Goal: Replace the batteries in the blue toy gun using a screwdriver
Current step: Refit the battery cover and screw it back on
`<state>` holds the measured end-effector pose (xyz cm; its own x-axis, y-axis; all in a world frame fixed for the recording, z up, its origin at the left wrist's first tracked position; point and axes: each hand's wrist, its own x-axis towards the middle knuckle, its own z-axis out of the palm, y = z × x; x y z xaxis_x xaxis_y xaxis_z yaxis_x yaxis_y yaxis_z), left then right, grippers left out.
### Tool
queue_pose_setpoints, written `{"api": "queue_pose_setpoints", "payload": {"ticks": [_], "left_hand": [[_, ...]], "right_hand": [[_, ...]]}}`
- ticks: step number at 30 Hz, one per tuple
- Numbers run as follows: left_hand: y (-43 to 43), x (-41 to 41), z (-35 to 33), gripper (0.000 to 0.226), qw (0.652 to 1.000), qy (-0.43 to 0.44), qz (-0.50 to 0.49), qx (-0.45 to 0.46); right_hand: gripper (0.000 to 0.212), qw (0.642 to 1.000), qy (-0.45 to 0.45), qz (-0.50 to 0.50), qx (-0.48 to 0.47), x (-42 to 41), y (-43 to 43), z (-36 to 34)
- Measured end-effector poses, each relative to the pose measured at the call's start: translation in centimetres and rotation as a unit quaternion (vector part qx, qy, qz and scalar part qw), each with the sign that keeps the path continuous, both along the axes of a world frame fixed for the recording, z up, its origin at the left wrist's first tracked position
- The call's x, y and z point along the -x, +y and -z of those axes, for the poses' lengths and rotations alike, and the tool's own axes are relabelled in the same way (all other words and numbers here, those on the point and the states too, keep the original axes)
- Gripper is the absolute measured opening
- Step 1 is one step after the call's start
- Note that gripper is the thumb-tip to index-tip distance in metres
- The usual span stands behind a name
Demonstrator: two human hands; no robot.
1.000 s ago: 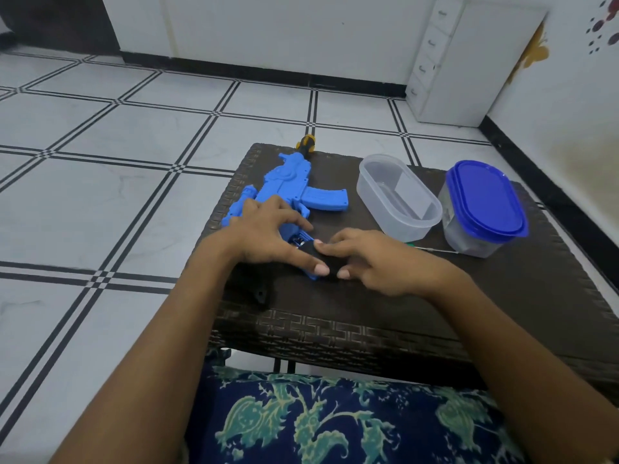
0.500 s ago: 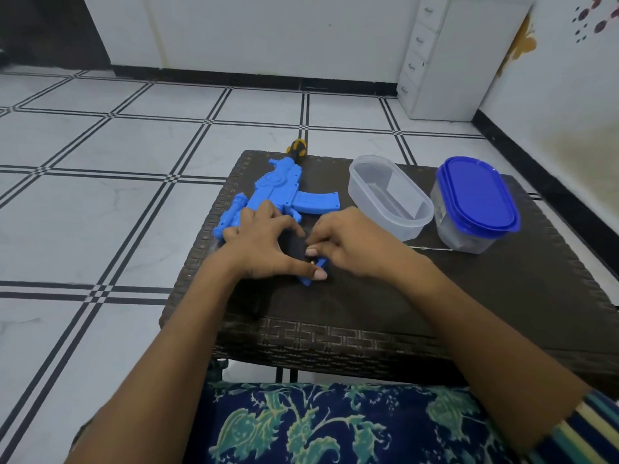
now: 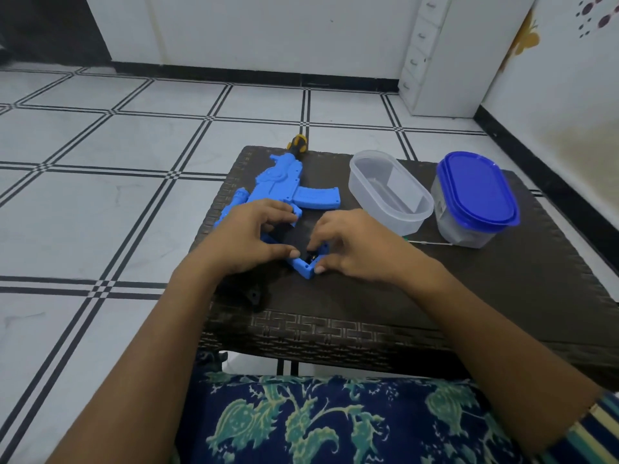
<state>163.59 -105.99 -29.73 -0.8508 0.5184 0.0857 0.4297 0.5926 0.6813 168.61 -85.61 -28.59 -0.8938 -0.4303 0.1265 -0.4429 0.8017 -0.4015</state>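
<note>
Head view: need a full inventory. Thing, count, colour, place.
toy gun: 1, blue, left half of table
screwdriver: 1, yellow-black handle, far table edge behind toy gun
open container: 1, clear, right of toy gun
lidded container: 1, clear with blue lid, right of open container
thin rod: 1, metallic, in front of the containers
black piece: 1, black, near-left table edge
table: 1, dark woven
drawer unit: 1, white, far right corner
patterned fabric: 1, navy with green print, bottom of view
left hand: 1, grips toy gun
right hand: 1, pinches toy gun's near end
</note>
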Motion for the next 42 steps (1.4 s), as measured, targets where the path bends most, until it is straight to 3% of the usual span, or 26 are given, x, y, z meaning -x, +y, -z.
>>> {"api": "queue_pose_setpoints", "payload": {"ticks": [2, 6, 10, 14, 22, 30, 37, 42], "left_hand": [[0.1, -0.1, 0.0, 0.061, 1.000, 0.014, 0.000, -0.005], [-0.2, -0.3, -0.3, 0.065, 1.000, -0.008, 0.002, -0.016], [-0.5, 0.3, -0.1, 0.066, 1.000, -0.021, 0.008, -0.020], [-0.8, 0.6, 0.2, 0.055, 0.996, -0.047, 0.009, -0.074], [-0.3, 0.0, 0.0, 0.053, 0.988, -0.101, 0.009, -0.120], [1.0, -1.2, -0.6, 0.064, 0.998, -0.056, 0.000, -0.006], [2.3, -1.7, -0.3, 0.053, 0.999, 0.024, -0.028, 0.032], [2.0, -1.7, 0.2, 0.067, 0.996, 0.052, -0.054, 0.051]], "right_hand": [[0.033, 1.000, 0.012, 0.006, 0.017, 0.1, 0.1, -0.1], [0.068, 0.999, -0.023, -0.002, -0.023, -0.1, -0.2, 0.5], [0.046, 0.999, -0.027, 0.007, 0.036, 0.1, -0.1, 0.6], [0.032, 0.982, -0.071, 0.054, 0.165, 0.4, 0.5, 0.4], [0.021, 0.976, -0.062, 0.052, 0.203, 0.0, 1.2, 0.2], [0.023, 0.946, -0.173, 0.063, 0.266, -0.4, 2.7, 1.2], [0.025, 0.960, -0.148, 0.069, 0.225, -0.1, 2.2, 1.8], [0.029, 0.975, -0.091, 0.079, 0.186, 0.0, 1.9, 2.1]]}}
